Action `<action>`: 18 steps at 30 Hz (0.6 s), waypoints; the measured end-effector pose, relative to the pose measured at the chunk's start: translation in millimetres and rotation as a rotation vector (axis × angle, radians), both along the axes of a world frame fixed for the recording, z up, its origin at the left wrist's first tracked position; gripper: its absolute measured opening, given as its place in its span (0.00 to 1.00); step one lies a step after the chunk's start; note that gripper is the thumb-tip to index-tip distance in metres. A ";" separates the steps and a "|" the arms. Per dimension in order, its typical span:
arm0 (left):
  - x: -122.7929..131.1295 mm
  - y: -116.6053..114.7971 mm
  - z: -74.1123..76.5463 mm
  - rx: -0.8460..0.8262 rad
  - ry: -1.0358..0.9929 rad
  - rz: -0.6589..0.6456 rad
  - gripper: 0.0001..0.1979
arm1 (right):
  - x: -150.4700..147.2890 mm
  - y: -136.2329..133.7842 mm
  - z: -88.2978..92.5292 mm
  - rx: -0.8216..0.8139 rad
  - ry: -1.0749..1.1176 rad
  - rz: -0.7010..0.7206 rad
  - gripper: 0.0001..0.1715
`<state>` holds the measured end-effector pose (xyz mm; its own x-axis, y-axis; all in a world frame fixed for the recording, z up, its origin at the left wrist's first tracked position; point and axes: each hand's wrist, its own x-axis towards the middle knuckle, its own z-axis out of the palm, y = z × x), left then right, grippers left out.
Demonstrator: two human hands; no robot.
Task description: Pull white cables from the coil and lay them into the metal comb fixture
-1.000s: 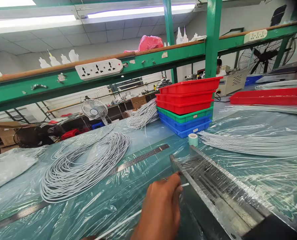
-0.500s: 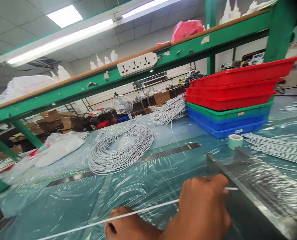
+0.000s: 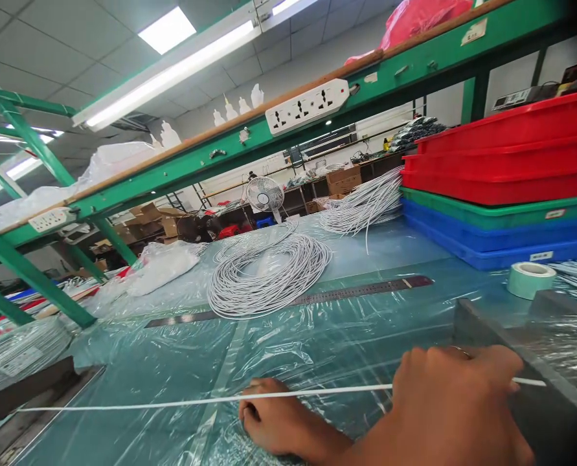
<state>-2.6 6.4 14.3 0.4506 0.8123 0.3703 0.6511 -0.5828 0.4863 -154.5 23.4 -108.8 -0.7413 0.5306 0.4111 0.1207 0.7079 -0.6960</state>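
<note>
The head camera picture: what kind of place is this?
Probably a factory workshop. There is a round coil of thin white cable, a long flat metal ruler and a stack of red, green and blue plastic trays.

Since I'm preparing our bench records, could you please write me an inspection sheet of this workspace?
Surface: teal table under wrinkled clear film.
Job's things: one white wire stretches across the table; its right tip shows beside a grey metal wall.
Clutter: metal ruler, partly hidden by a wire coil; tape roll near stacked red, green and blue trays.
Hands: the hand at the wire's right end grips it; the other hand is curled, the wire passing across it, its grip unclear.
Cables: the coil, plus a loose wire bundle behind; plugs in the nearer power strip: nothing seen.
Surroundings: green shelf beam, white fan.
</note>
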 end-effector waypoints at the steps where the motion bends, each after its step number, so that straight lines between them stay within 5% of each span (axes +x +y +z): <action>1: 0.2 -0.6 -0.5 0.003 -0.006 0.009 0.05 | -0.5 0.1 -0.5 -0.008 -0.007 -0.004 0.08; 14: 1.8 0.3 1.4 -0.028 -0.002 -0.008 0.02 | -1.4 1.8 -2.3 -0.031 0.015 0.011 0.07; 16: 2.9 3.1 0.7 -0.024 -0.005 -0.020 0.02 | -1.5 2.6 2.5 -0.145 0.069 0.032 0.07; 18: 5.1 3.0 4.0 -0.036 -0.001 -0.015 0.03 | -1.8 5.0 10.4 -0.503 0.095 0.071 0.09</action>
